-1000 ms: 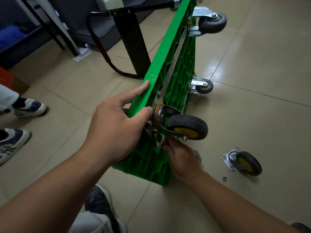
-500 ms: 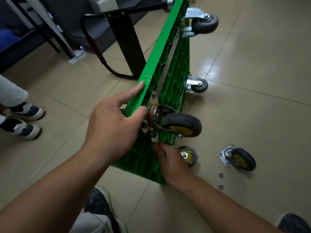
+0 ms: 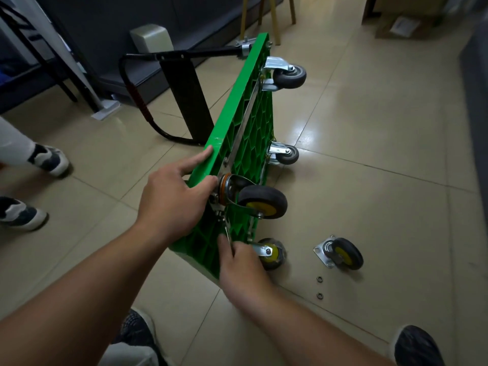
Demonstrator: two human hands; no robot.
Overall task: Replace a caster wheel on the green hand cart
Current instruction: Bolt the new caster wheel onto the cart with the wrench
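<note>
Tiled floor point(image 3: 369, 154); left hand point(image 3: 171, 199) grips cart edge point(image 3: 232, 101).

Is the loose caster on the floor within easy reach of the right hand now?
Probably yes: the loose caster lies on open tile beside the right hand, nothing between, though that hand seems busy at the cart.

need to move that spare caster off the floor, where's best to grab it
Take the loose caster by its black tyre, from above. It lies tipped on the floor tiles, mounting plate standing at its left end, so the tyre's top is exposed. The two washers nearby lie clear of it.
</note>
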